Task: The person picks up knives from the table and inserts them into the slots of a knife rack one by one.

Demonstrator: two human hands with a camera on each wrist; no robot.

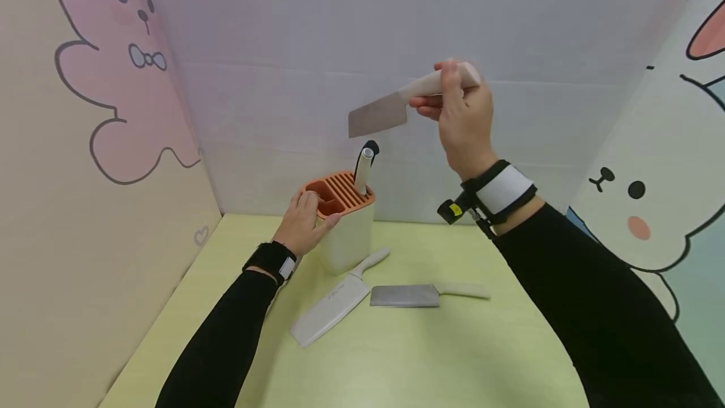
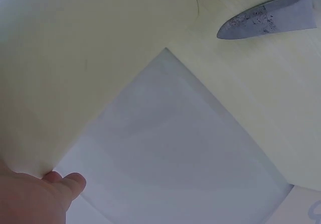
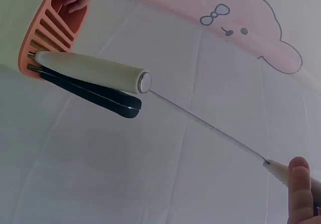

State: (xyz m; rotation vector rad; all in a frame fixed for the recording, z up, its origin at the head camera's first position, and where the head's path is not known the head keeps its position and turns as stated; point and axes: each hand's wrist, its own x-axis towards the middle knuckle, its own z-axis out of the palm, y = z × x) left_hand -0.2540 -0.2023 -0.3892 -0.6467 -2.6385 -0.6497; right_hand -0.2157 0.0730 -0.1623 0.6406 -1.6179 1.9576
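My right hand (image 1: 467,124) holds a small cleaver (image 1: 379,115) by its pale handle, raised above the knife block (image 1: 348,241). Its blade points left, and in the right wrist view the cleaver (image 3: 215,128) shows nearly edge-on. My left hand (image 1: 300,222) grips the block's left rim, with fingertips bent over into the large compartment. A white-handled tool (image 1: 364,172) and a black-handled thing (image 3: 95,93), perhaps scissors, stand in the end slots of the orange slotted top (image 1: 340,189). What the white handle belongs to is hidden.
In front of the block lie a large white-bladed cleaver (image 1: 331,310) and a grey-bladed cleaver (image 1: 404,296) on the table (image 1: 453,357). A pointed knife (image 2: 271,18) lies near the left forearm, mostly hidden in the head view. A white wall (image 1: 283,118) rises behind.
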